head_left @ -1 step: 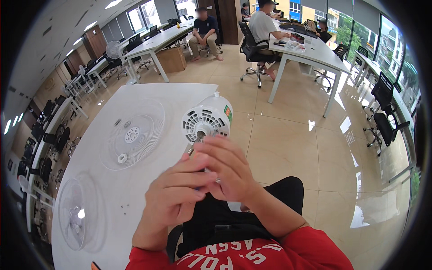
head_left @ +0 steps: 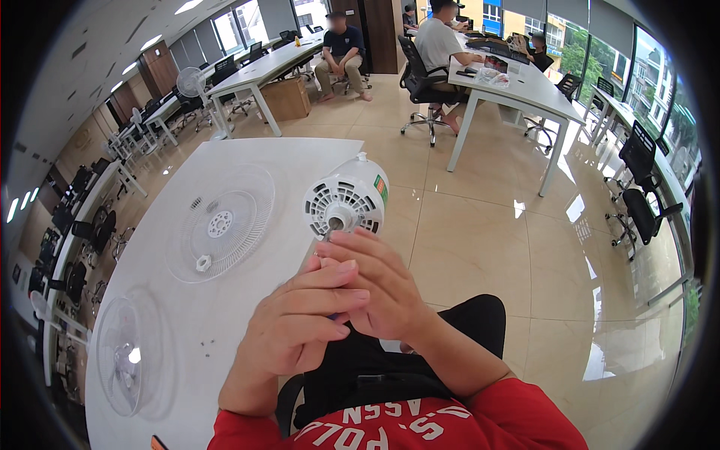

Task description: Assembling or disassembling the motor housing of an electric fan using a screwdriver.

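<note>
A white fan motor housing point(head_left: 341, 199) with slotted vents stands at the table's right edge, its metal shaft point(head_left: 335, 224) pointing toward me. Just in front of that shaft my two hands meet. My left hand point(head_left: 304, 319) is closed, its fingers curled toward the right. Over its fingertips lies my right hand point(head_left: 382, 281), also closed, with its fingertips close to the shaft. Whatever the fingers grip is mostly hidden; only a small blue bit shows between the palms. On the table lie a clear round fan grille point(head_left: 251, 217) and a white plastic nut point(head_left: 203, 264).
Clear fan blades with a round rim point(head_left: 124, 356) lie at the table's left edge. Several small screws point(head_left: 208, 348) are scattered on the white table point(head_left: 217, 397). Farther off are a seated person point(head_left: 343, 52), an office chair point(head_left: 427, 82) and another white desk point(head_left: 517, 90).
My fingers have shifted slightly and drawn closer together. The metal piece that showed between them and the shaft is now mostly covered. The motor housing has stayed in place.
</note>
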Demonstrator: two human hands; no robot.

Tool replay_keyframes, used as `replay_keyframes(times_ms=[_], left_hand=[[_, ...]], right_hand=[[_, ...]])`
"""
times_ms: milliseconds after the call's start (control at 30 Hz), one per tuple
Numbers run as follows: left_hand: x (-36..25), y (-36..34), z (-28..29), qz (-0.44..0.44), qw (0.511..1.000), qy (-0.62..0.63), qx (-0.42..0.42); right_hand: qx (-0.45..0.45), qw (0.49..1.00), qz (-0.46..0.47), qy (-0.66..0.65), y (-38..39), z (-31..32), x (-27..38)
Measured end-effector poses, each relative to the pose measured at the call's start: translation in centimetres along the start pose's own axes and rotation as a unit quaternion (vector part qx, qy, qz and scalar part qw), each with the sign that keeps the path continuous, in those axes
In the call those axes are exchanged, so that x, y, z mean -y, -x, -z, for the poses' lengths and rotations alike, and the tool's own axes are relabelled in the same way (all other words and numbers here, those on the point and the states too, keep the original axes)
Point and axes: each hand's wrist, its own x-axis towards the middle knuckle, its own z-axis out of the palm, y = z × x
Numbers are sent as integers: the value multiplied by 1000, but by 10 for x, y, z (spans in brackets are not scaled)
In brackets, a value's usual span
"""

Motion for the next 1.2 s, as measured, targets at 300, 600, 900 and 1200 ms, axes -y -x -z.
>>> replay_keyframes(times_ms=[300, 600, 900, 1200], left_hand=[[-14, 17, -1, 32, 935, -331, -126], [-14, 24, -4, 48, 975, -141, -163], [-28, 34, -3, 68, 985, -158, 6], [-27, 40, -21, 65, 940, -332, -45]], right_hand=[[4, 998, 57, -32, 7, -7, -11], [-92, 980, -173, -26, 68, -12, -38], [-73, 473, -600, -641, 39, -6, -24], [-101, 378, -639, -662, 23, -3, -22]])
